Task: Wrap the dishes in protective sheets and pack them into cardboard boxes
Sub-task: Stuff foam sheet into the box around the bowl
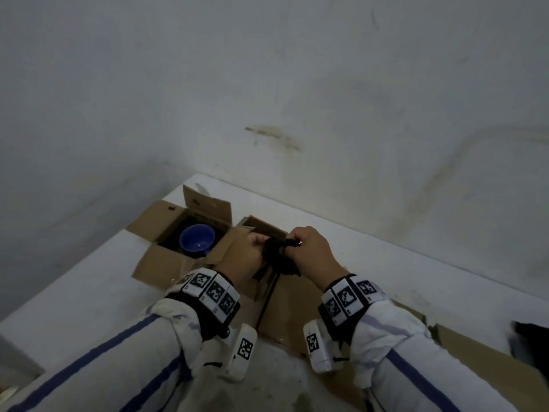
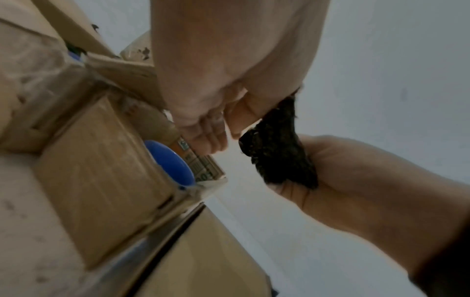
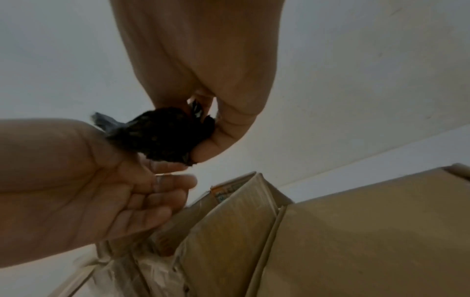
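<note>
Right now, both hands up over the boxes:
Left hand (image 1: 242, 257): above the gap btw the two boxes; thumb and forefinger pinch one end of a black bundle (image 1: 279, 257). In the right-wrist view its other fingers (image 3: 162, 193) hang loosely curled, holding nothing.
Right hand (image 1: 312, 248): just beside the left, knuckles up, fingers curled round the other end of the bundle; a twisted black tip pokes out past the top of the fist.
Bundle: dark, crumpled, sheet-like; stretched btw the two hands, touching both, lifted clear of the boxes. Can't tell what is inside, if anything. Seen from the left wrist (image 2: 277, 152) it runs from the left fingertips down into the right palm.
Blue cup (image 1: 196, 239): sits inside the open box on the left (image 1: 154, 221), mouth up, handle toward the person; unwrapped, well left of the hands.
Second box (image 1: 261, 227): just right of the first, right under the hands; flaps open, inside mostly hidden by the hands.
Flat cardboard (image 1: 297, 310): lies on the desk below the right wrist, runs off to the right.
Desk (image 1: 89, 292): white, carries both boxes, set against a stained white wall (image 1: 267, 84).
Sleeves: white w/ blue stripe, marker bands on both wrists.
</note>
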A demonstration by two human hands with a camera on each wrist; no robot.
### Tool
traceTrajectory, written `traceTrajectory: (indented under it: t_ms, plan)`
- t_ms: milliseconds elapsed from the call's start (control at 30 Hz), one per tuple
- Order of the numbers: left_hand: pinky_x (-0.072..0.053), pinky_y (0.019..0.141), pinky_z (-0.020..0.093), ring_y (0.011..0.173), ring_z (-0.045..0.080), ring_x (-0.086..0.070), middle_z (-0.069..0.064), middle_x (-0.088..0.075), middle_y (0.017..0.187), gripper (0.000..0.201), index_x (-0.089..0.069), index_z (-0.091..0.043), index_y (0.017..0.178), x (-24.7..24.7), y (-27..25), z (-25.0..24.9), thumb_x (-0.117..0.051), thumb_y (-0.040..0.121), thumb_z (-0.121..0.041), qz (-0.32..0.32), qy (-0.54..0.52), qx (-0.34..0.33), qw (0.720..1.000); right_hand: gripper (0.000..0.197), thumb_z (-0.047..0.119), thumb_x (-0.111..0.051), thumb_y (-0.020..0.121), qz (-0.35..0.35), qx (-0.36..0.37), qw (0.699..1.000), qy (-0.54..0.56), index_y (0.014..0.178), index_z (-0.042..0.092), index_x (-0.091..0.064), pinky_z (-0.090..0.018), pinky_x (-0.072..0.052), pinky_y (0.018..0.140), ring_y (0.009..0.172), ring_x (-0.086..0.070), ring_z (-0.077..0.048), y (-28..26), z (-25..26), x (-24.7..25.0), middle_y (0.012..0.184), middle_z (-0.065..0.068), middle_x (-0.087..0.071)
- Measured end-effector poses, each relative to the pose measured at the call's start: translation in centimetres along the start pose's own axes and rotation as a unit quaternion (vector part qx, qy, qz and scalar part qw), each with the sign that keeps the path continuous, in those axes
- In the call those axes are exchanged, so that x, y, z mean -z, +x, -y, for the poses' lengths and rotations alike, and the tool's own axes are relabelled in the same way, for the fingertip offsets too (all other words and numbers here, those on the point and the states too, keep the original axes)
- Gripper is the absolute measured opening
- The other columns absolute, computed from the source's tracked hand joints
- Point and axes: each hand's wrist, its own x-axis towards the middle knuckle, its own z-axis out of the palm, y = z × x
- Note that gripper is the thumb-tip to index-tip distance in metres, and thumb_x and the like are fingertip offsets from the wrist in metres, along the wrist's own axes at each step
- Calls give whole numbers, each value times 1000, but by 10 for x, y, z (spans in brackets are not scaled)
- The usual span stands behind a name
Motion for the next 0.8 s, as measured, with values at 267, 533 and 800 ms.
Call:
traceTrajectory:
  t_ms: [267, 533, 800]
  plan:
    - [-51, 79, 28, 89, 14, -60, -2, -63, 97, 16, -63, -16, 101, 17, 7, 36, -50, 92, -19, -25, 294, -114, 949, 27, -2, -52, 81, -9, 41, 997, -58, 99, 10, -68, -18, -35, 80, 103, -54, -23, 29, 9, -48, 112, -11, -60]
    - [-40, 68, 24, 95, 21, -62, 7, -64, 106, 20, -58, -10, 108, 34, -2, 37, -42, 94, -9, 67, 485, -55, 870, 21, 25, -48, 92, 260, 109, 894, -347, 86, 14, -66, -44, -35, 98, 103, -52, -23, 35, 18, -58, 106, -6, -60]
    - [-37, 67, 22, 93, 17, -63, 4, -65, 107, 26, -59, -15, 112, 34, -10, 48, -40, 95, -9, 96, 500, -116, 853, 23, 30, -46, 92, 313, 80, 842, -432, 92, 14, -64, -43, -26, 102, 97, -53, -22, 32, 27, -56, 97, -7, -64]
